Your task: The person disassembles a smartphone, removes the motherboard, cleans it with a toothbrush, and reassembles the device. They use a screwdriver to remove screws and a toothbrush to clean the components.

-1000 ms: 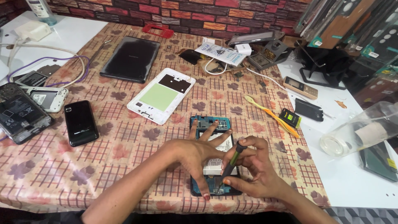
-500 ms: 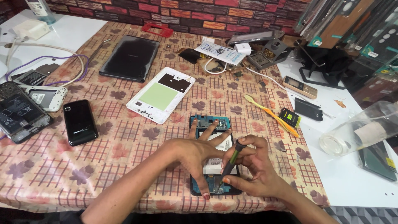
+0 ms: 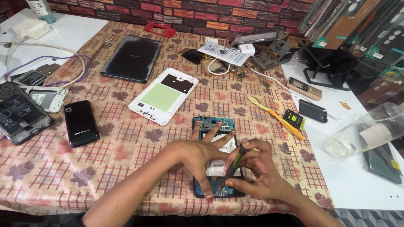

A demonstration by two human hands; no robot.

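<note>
Left of the opened phone (image 3: 213, 126), a black smartphone (image 3: 81, 123) and a white tablet back cover (image 3: 163, 96) are laid on the patterned tablecloth (image 3: 126, 138). The opened phone, near the table's front edge, is pinned flat by the left hand (image 3: 195, 153), its fingers spread across the battery, while a dark-handled screwdriver (image 3: 235, 166) is pinched in the right hand (image 3: 256, 176) with its tip set at the phone's lower end. Nothing is seen to have shifted over the last second, so the same screw seems still to be worked; right of the phone, a yellow-orange toothbrush (image 3: 275, 117) is left untouched.
</note>
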